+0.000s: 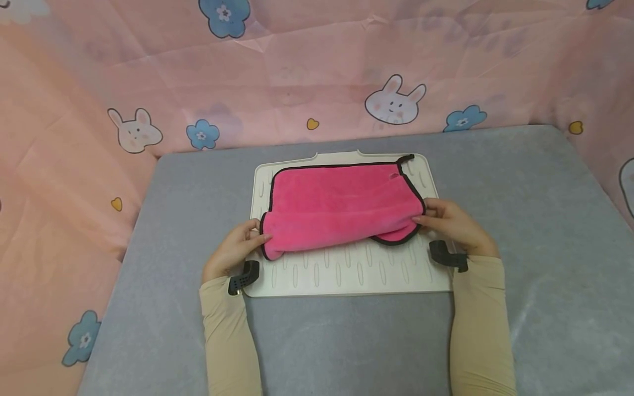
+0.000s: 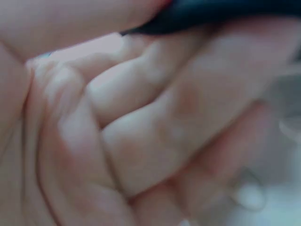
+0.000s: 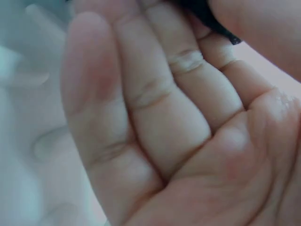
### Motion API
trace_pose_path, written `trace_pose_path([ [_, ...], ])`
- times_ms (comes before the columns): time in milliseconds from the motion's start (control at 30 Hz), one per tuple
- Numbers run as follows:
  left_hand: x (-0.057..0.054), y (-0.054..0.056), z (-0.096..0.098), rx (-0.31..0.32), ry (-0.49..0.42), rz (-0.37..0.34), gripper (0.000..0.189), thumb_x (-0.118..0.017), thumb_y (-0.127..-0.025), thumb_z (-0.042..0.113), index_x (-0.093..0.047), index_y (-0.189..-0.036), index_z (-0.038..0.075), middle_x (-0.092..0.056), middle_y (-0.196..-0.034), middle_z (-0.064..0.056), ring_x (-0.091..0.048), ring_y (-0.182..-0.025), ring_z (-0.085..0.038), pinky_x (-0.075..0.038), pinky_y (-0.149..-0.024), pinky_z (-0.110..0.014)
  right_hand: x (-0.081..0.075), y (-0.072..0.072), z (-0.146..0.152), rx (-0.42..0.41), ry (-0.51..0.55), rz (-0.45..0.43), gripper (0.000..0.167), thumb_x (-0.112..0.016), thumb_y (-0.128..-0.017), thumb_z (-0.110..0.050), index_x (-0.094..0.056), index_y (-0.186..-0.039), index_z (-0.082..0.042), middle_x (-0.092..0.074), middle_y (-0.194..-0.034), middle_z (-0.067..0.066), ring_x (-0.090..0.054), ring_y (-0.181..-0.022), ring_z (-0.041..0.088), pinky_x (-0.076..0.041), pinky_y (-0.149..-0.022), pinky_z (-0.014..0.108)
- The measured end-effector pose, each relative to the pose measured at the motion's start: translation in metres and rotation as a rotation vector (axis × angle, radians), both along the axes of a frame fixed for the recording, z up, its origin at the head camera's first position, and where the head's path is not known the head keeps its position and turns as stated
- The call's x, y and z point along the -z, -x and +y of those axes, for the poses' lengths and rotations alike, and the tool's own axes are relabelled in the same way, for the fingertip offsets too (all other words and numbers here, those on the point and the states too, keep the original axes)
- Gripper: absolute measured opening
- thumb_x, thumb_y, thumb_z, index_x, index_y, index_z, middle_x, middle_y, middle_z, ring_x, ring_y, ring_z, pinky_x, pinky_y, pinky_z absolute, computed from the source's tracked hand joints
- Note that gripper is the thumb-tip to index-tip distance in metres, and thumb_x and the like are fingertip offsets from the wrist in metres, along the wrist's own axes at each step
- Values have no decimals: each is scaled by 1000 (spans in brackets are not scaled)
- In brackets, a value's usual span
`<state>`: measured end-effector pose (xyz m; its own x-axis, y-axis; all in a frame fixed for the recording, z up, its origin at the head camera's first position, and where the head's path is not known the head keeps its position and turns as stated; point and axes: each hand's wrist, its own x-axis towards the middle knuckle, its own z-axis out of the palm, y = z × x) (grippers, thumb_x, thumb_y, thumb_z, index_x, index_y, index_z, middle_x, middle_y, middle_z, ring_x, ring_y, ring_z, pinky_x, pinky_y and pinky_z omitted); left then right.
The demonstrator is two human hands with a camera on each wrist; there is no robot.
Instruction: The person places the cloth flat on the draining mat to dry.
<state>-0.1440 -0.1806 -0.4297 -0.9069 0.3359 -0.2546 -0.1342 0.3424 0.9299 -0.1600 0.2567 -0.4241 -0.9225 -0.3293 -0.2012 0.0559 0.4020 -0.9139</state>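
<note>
A pink towel (image 1: 342, 192) with black edging lies over a white ribbed tray (image 1: 346, 275), its near part folded back over itself. At the fold's left end my left hand (image 1: 235, 247) pinches the towel between thumb and fingers. My right hand (image 1: 455, 224) pinches the right edge of the towel the same way. Below the fold on the right, a rounded corner of the towel hangs out. In the left wrist view, dark edging (image 2: 197, 16) shows between thumb and fingers. The right wrist view also catches black edging (image 3: 209, 19) at the fingertips.
The tray rests on a table with a grey cover (image 1: 545, 275). A black loop (image 1: 406, 158) sticks out at the towel's far right corner. Pink printed cloth (image 1: 297, 71) hangs behind the table and at both sides. A black wrist mount (image 1: 245, 276) sits by each hand.
</note>
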Motion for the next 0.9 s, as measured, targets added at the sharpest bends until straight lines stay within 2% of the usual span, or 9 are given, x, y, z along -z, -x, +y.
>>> trace_pose_path([
  [100, -1, 1, 0, -66, 48, 43, 14, -56, -95, 10, -47, -93, -1, -59, -63, -1, -49, -55, -11, -34, -53, -23, 0, -1, 0, 9, 75, -4, 13, -59, -92, -5, -56, -92, 7, -67, -77, -1, -63, -72, 11, -48, -68, 22],
  [167, -1, 1, 1, -103, 37, 49, 16, -56, -95, 11, -47, -94, -2, -55, -60, -1, -42, -51, -9, -31, -50, -24, 0, -1, 1, 4, 131, -5, 11, -58, -93, -4, -56, -91, 7, -66, -77, -1, -62, -72, 9, -49, -67, 23],
  [267, -1, 1, 1, -125, 21, 52, 16, -57, -95, 10, -47, -92, -3, -47, -57, -3, -32, -48, -8, -26, -46, -23, -1, -2, 1, -7, 209, -23, 10, -57, -94, -4, -55, -91, 6, -63, -77, 1, -59, -72, 9, -50, -66, 24],
  [433, 0, 0, 0, -107, -36, 29, 14, -57, -94, 8, -48, -92, -3, -50, -57, -3, -37, -48, -8, -31, -47, -22, -2, -2, 3, -37, 274, -65, 7, -55, -94, -3, -57, -95, 4, -65, -80, 4, -63, -74, 11, -53, -67, 26],
  [667, -2, -3, -2, -52, -116, -78, 14, -57, -92, 4, -45, -90, -2, -54, -56, -2, -53, -51, -9, -45, -55, -23, -2, -2, 5, -60, 239, -145, 10, -55, -95, -6, -54, -95, 4, -68, -78, 5, -66, -71, 14, -55, -67, 32],
  [800, -4, -4, -3, -40, -141, -88, 13, -56, -93, 3, -44, -91, -2, -58, -57, 0, -58, -53, -8, -51, -62, -27, -3, -3, 6, -60, 249, -152, 7, -54, -95, -5, -54, -96, 3, -68, -78, 5, -66, -71, 15, -55, -66, 34],
  [900, -6, -4, -3, -28, -122, -87, 13, -57, -92, 4, -45, -91, -2, -58, -57, 0, -58, -53, -7, -52, -64, -28, -4, -3, 6, -62, 218, -149, 9, -55, -95, -5, -53, -94, 4, -66, -74, 4, -64, -69, 14, -55, -65, 33],
])
